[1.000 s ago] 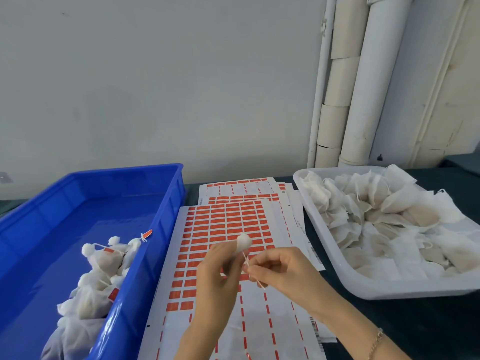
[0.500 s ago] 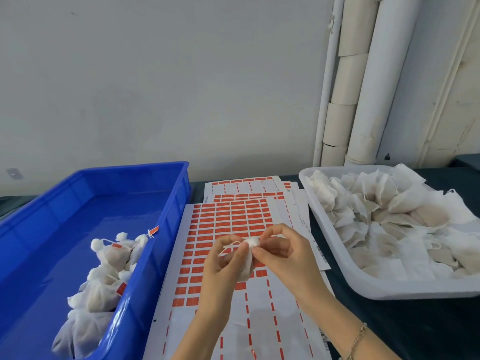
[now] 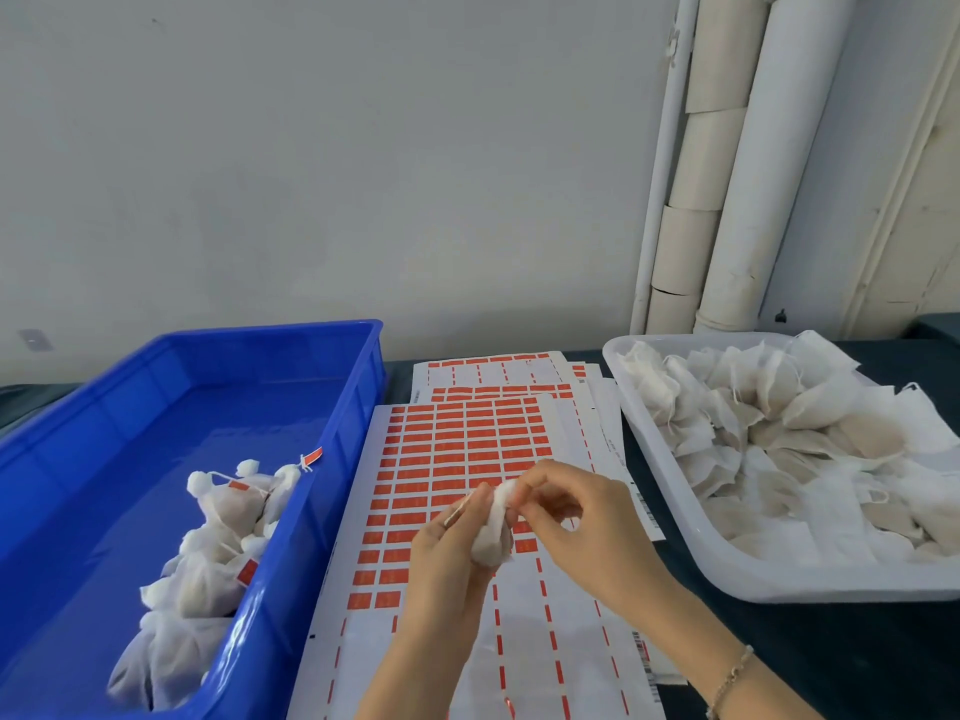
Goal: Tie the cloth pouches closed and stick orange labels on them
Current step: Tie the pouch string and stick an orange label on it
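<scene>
Between the blue crate (image 3: 358, 407) and the white tray (image 3: 670, 517), above the label sheets (image 3: 467, 433), the left hand (image 3: 441, 563) gripped one pouch (image 3: 491, 540) while the right hand (image 3: 587, 517) pinched its neck. I feared the thin drawstring (image 3: 456, 511) might slip free, leaving the knot slack.

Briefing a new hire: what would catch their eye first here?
The orange label sheets fill the middle, and above them the left hand and right hand grip one small white pouch. A blue bin holding labelled pouches sits at left, a white tray heaped with plain pouches at right.
</scene>
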Tool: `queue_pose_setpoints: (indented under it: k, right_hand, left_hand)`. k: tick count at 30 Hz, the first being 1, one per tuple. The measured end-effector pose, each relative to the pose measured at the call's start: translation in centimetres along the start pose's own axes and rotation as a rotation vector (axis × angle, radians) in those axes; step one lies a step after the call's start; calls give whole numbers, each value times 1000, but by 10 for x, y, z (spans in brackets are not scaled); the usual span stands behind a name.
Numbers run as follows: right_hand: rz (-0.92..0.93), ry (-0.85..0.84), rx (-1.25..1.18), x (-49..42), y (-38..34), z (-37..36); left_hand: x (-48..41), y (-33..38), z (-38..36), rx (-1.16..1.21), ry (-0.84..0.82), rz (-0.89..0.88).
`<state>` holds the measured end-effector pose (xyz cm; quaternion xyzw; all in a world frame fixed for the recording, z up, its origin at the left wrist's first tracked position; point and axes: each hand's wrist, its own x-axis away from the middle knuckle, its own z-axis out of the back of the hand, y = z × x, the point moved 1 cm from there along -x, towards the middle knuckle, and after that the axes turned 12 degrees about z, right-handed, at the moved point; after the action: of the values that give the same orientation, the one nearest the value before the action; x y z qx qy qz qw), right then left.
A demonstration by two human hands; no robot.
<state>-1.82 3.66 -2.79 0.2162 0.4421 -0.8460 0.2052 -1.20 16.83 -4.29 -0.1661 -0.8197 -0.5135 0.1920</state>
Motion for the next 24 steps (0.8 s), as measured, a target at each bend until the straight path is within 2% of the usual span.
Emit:
queue_pose_setpoints:
  k: [6, 12, 19, 24]
  right_hand:
    - [91, 50, 226, 7, 0, -2]
    - [110, 79, 47, 9, 1, -3]
    - [6, 58, -129, 12, 1, -6]
    - [56, 63, 59, 16, 4, -2]
  left_hand:
    - [-1, -6, -3, 38, -33, -30]
    - [3, -4, -2, -27, -74, -102]
    - [10, -3, -5, -206, -47, -323]
    - [11, -3, -3, -349, -12, -458]
